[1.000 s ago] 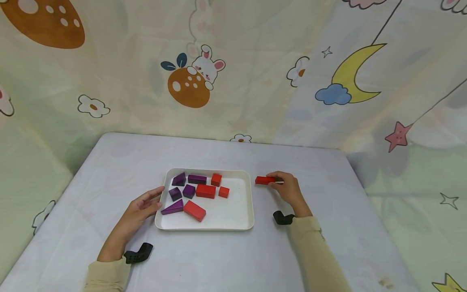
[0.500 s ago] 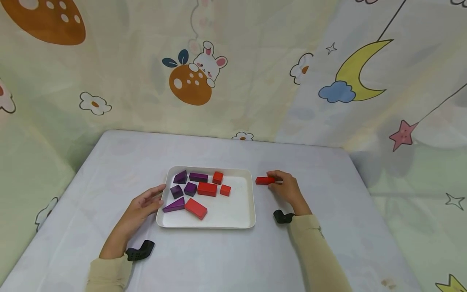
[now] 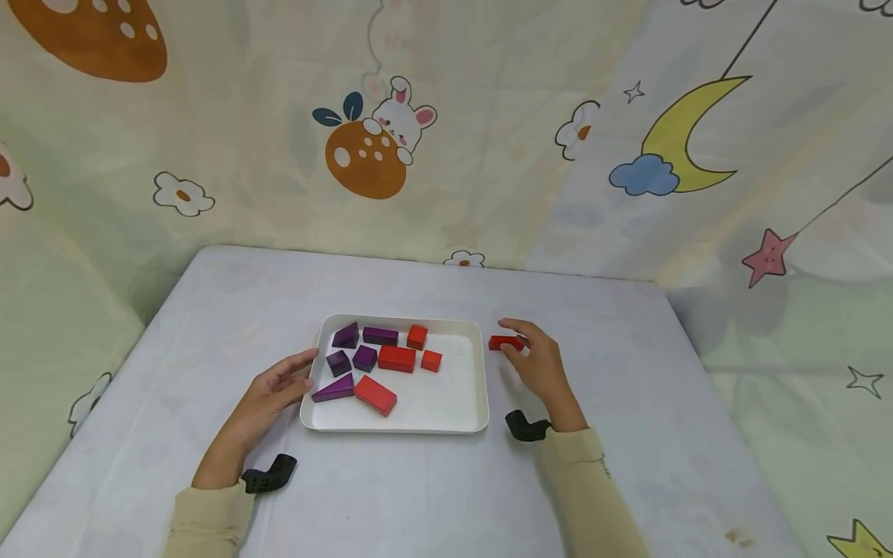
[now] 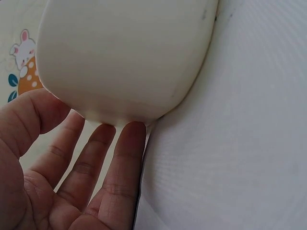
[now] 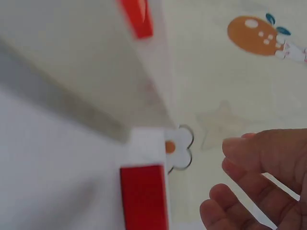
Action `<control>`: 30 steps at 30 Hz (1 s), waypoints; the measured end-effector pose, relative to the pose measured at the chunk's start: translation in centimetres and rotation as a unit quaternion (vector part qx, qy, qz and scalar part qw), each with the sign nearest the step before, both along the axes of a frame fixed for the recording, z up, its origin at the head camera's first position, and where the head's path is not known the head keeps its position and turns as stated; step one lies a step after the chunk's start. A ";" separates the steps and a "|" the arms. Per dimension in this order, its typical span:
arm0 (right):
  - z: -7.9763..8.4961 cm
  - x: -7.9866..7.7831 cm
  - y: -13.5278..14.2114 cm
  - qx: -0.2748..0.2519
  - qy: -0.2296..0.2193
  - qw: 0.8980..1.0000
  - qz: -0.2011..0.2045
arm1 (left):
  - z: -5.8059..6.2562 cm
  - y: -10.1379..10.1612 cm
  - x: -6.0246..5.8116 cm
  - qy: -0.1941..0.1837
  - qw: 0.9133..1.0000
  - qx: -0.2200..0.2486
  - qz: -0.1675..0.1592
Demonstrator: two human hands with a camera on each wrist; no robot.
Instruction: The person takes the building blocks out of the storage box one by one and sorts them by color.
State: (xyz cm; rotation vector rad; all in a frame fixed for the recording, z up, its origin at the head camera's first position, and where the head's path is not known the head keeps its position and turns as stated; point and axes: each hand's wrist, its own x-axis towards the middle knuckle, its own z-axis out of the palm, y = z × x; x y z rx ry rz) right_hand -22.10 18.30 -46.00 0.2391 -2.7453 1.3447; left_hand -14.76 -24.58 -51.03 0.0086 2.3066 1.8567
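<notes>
A white tray [image 3: 439,403] lies on the table, and in it are several purple and red blocks. My left hand [image 3: 268,395] is at the tray's left end; in the left wrist view the fingers [image 4: 122,177] reach out fairly straight and touch the outer wall. Just beyond the tray's right edge a long red block [image 3: 499,342] lies on the tabletop. My right hand [image 3: 544,368] is beside that block with thumb and fingers spread. In the right wrist view the red block [image 5: 144,199] sits apart from the thumb [image 5: 244,151], and nothing is held.
Purple blocks, among them a triangular one [image 3: 335,388], fill the tray's left part. Red blocks, such as an oblong one [image 3: 397,359] and a small cube [image 3: 431,361], lie near its middle. A patterned cloth [image 3: 488,155] hangs behind the white table [image 3: 391,496].
My right hand has let go of the long red block and drawn back slightly towards me, its fingers parting. The block stays where it was; my left hand has not moved from the tray.
</notes>
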 end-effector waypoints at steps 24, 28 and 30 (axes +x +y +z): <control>-0.4 -2.2 -8.7 0.056 -0.154 0.977 0.139 | -0.2 0.0 -0.1 0.005 1.000 0.024 -0.001; -0.7 -2.3 -9.1 0.080 -0.150 0.976 0.136 | -0.3 -0.1 -0.1 0.008 0.999 0.031 0.000; -0.7 -2.3 -9.2 0.084 -0.148 0.976 0.133 | -0.2 -0.2 -0.1 0.007 0.999 0.031 0.000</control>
